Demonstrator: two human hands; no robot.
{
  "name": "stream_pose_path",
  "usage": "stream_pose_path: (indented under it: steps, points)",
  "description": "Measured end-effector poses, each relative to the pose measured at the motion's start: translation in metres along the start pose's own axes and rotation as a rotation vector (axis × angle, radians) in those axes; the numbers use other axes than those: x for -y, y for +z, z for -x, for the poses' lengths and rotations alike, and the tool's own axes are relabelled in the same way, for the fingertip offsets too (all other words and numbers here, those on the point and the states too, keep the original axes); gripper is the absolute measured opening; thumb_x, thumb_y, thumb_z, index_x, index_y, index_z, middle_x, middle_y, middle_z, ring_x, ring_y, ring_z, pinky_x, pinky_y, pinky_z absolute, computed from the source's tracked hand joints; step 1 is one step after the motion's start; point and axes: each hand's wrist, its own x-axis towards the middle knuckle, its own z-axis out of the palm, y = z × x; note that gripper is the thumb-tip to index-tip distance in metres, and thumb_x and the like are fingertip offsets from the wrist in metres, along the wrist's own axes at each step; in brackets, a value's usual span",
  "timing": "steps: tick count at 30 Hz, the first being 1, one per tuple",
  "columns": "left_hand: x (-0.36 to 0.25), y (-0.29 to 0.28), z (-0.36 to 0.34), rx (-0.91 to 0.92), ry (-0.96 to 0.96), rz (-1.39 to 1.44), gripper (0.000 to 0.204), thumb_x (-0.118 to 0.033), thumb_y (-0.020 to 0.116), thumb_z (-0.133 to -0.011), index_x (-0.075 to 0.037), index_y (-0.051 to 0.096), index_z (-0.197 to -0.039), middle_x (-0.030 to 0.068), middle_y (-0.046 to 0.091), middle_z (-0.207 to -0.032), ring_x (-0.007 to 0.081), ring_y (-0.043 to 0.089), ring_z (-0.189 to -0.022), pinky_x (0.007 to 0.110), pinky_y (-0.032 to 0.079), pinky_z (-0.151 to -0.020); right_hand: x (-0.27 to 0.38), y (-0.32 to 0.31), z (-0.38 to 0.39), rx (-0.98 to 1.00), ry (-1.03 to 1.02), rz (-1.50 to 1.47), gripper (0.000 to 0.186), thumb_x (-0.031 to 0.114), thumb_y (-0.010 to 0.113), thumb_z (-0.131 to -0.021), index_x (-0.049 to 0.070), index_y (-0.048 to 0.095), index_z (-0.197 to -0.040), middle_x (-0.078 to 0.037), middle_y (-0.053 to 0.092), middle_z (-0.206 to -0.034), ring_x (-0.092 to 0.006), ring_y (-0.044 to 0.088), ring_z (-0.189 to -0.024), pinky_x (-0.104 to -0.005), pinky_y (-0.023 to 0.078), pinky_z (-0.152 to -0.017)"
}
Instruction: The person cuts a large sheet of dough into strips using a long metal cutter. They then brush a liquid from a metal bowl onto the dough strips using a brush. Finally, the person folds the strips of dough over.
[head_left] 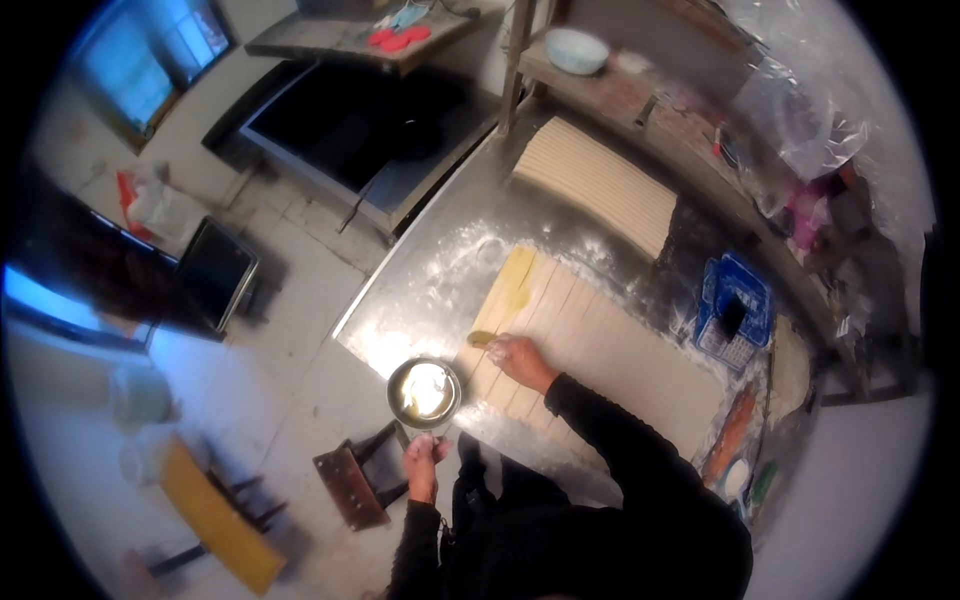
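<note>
My left hand [424, 462] is closed on the handle of a small round saucepan [391, 401], held beside the metal table's front left edge. Bright glare covers part of the yellowish liquid in the pan. My right hand [520, 362] is closed on a small yellowish-green piece with a rounded end [482, 339]; its exact kind does not show. That piece rests at the left end of a wide sheet of dough [610, 350], scored or cut into long strips. Yellow, wet-looking colour covers the leftmost strips, while the others are pale.
Farther back on the metal table [440, 260] lies a stack of ridged pale dough strips [600, 185]. A blue plastic basket [735, 312] stands at the right, with a wooden rolling pin [730, 437] nearer me. A brown stool [350, 488] is on the floor by the table.
</note>
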Motion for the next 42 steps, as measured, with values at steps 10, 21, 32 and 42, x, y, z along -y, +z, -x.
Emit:
stream_pose_path:
  steps: [10, 21, 32, 42]
  points:
    - [-0.017, -0.001, 0.007, 0.11, -0.002, -0.027, 0.027, -0.026, 0.054, -0.099, -0.003, 0.06, -0.085, 0.0079, 0.067, -0.087, 0.0198, 0.07, -0.08, 0.027, 0.052, -0.07, -0.066, -0.014, -0.017, -0.194, 0.105, 0.299, 0.021, 0.011, 0.062, -0.082, 0.008, 0.072, -0.101, -0.018, 0.061, -0.077, -0.0382, 0.062, -0.077, -0.0457, 0.05, -0.068]
    - [-0.016, -0.035, 0.011, 0.055, 0.039, -0.041, 0.027, -0.027, 0.052, -0.1, -0.005, 0.058, -0.084, 0.0109, 0.069, -0.085, 0.0211, 0.072, -0.078, 0.025, 0.051, -0.061, -0.012, -0.013, -0.019, -0.124, 0.319, -0.529, 0.009, 0.001, 0.062, -0.083, -0.005, 0.068, -0.082, -0.008, 0.068, -0.072, -0.0145, 0.066, -0.07, -0.0308, 0.055, -0.062]
    - [-0.017, -0.036, 0.02, 0.048, 0.014, -0.04, 0.026, -0.022, 0.052, -0.099, -0.002, 0.059, -0.084, 0.0103, 0.068, -0.09, 0.0207, 0.071, -0.081, 0.023, 0.048, -0.063, -0.032, 0.01, 0.005, -0.07, 0.216, 0.279, 0.022, 0.012, 0.057, -0.084, 0.002, 0.068, -0.1, -0.019, 0.067, -0.101, -0.037, 0.063, -0.096, -0.0445, 0.05, -0.087]
    - [-0.024, 0.008, 0.013, 0.016, 0.006, -0.022, 0.024, -0.021, 0.054, -0.099, -0.002, 0.06, -0.085, 0.0113, 0.069, -0.089, 0.0219, 0.071, -0.079, 0.025, 0.051, -0.064, -0.09, -0.096, -0.048, -0.498, 0.338, -0.064, 0.013, 0.011, 0.068, -0.082, 0.0, 0.069, -0.087, -0.019, 0.069, -0.081, -0.0263, 0.067, -0.067, -0.037, 0.052, -0.061]
